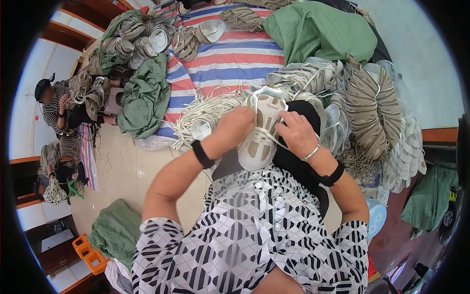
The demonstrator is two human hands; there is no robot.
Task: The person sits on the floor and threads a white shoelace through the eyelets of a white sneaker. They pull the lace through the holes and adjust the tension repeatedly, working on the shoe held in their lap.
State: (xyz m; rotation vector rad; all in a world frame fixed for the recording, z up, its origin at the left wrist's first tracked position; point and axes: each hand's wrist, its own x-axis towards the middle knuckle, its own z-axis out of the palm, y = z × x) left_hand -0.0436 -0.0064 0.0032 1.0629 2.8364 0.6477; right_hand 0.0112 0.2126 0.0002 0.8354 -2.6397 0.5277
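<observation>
There is one view, from a wide fisheye camera worn on the person's head. It looks steeply down over the patterned blouse (254,235) and along both forearms, which enter from the lower edge. The hands, left hand (236,126) and right hand (297,133), sit close below the lens near the picture's middle, around a white shoe sole (259,142). Farther out the view takes in the striped sheet (230,59) ahead and the pale floor (122,166) at the left. Straight edges bend toward the dark round rim, and another seated person (58,105) appears small at the far left.
</observation>
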